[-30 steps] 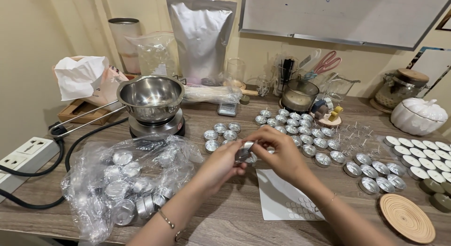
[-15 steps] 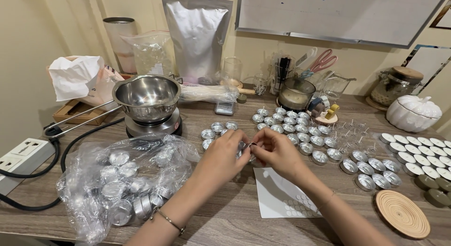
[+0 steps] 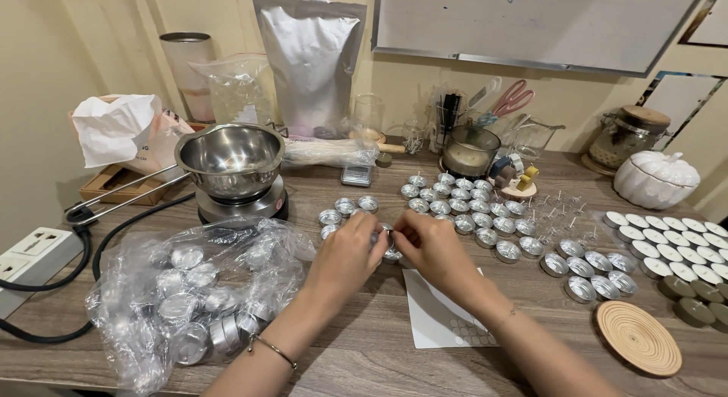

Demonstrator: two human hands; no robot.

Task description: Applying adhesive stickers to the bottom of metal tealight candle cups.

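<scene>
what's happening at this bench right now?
A person's left hand and right hand meet over one small metal tealight cup on the wooden table. More empty cups lie in rows behind, a plastic bag of cups sits at the left, and a white sticker sheet lies under the right wrist.

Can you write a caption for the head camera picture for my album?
Left hand and right hand meet over a small metal cup on a wooden table.
</scene>
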